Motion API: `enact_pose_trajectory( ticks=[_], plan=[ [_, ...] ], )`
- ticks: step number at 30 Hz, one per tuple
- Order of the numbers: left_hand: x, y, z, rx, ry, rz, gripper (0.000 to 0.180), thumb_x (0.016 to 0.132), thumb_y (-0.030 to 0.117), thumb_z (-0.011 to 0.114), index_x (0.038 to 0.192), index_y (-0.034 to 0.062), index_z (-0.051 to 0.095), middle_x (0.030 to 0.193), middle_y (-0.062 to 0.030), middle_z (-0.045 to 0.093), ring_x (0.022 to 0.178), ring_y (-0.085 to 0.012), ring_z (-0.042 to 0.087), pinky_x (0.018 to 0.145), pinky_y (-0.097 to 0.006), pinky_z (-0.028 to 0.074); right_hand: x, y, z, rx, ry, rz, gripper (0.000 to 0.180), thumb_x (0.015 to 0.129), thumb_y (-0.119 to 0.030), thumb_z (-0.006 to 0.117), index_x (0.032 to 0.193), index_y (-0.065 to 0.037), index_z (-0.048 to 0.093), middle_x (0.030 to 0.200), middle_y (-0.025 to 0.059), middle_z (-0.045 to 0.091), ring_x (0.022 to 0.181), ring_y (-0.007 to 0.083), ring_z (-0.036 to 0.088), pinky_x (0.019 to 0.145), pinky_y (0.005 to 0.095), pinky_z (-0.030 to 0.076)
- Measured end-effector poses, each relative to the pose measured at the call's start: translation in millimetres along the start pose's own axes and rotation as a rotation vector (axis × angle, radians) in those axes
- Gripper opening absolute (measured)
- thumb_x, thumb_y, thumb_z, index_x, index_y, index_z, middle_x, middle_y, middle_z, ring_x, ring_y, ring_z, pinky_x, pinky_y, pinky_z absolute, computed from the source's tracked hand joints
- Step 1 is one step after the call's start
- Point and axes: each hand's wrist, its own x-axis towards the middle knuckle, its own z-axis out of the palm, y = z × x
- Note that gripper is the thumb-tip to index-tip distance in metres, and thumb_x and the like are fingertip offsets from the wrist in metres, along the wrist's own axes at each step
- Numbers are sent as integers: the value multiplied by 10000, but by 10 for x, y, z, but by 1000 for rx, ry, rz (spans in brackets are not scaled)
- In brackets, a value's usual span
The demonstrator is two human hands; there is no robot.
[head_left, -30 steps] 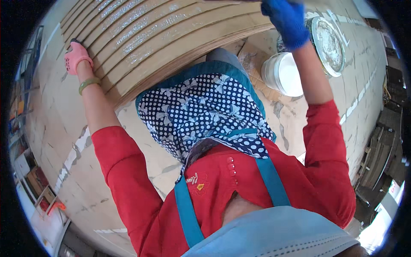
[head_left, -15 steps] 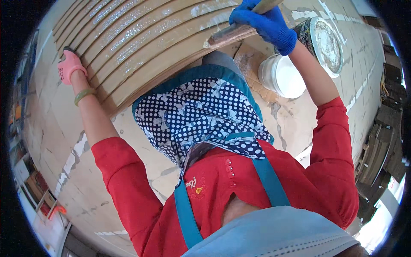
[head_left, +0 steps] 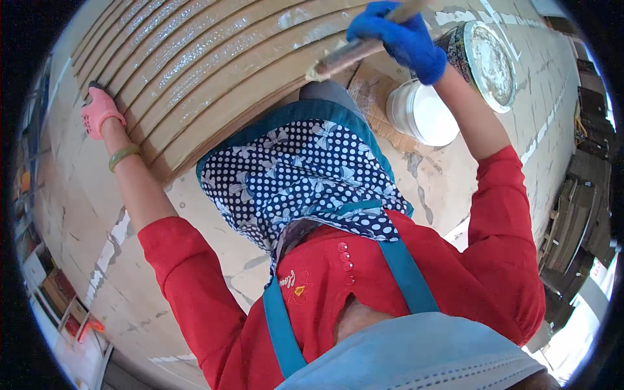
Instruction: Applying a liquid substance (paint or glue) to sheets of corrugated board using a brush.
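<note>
The right hand point(head_left: 403, 39), in a blue glove, has its fingers clenched around a paintbrush point(head_left: 354, 51) whose bristles touch the stack of wooden boards point(head_left: 214, 71). The left hand point(head_left: 97, 112), pink-gloved, presses flat on the stack's far edge. A white bucket point(head_left: 422, 116) sits just right of the boards.

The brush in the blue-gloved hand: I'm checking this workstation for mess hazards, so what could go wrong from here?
1. The right hand holds the brush just beside the open white bucket and the round tin; a wide stroke might knock one over.
2. The wooden slats already look glossy, so the left hand bracing their edge could slip or smear.
3. The dotted scarf hangs near the slats and may pick up coating.
</note>
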Motion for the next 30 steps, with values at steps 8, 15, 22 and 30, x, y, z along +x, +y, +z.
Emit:
enact_pose_trajectory(
  ticks=[8, 15, 22, 30],
  plan=[
    [4, 66, 109, 8, 29, 13, 769, 808, 623, 415, 1162, -35, 598, 1175, -216, 601, 1101, -329, 582, 928, -415, 435, 673, -140, 412, -156, 316, -331, 151, 814, -108, 630, 686, -32, 606, 657, 33, 606, 617, 115, 566, 582, 274, 449],
    [3, 10, -50, -27, -23, -18, 749, 809, 615, 407, 1125, -29, 622, 1158, -215, 609, 1078, -329, 595, 898, -413, 447, 82, 84, 1279, -647, 177, -399, 25, 809, -58, 647, 794, -48, 665, 719, 54, 616, 648, 142, 587, 576, 291, 466],
    [-31, 86, -57, -42, -94, -30, 711, 812, 593, 407, 1075, -23, 645, 1088, -199, 646, 1008, -325, 629, 837, -416, 469, 682, 5, 1095, -736, 323, -251, 137, 794, -87, 647, 669, -67, 595, 581, 45, 517, 536, 129, 517, 490, 306, 408],
    [40, -35, 46, -85, -18, -2, 747, 779, 618, 406, 1084, -17, 651, 1135, -210, 622, 1050, -332, 607, 884, -401, 456, -49, 82, 1875, -791, -32, -514, 101, 720, -167, 708, 714, -93, 640, 708, 97, 623, 623, 253, 617, 585, 334, 502]
  ],
)
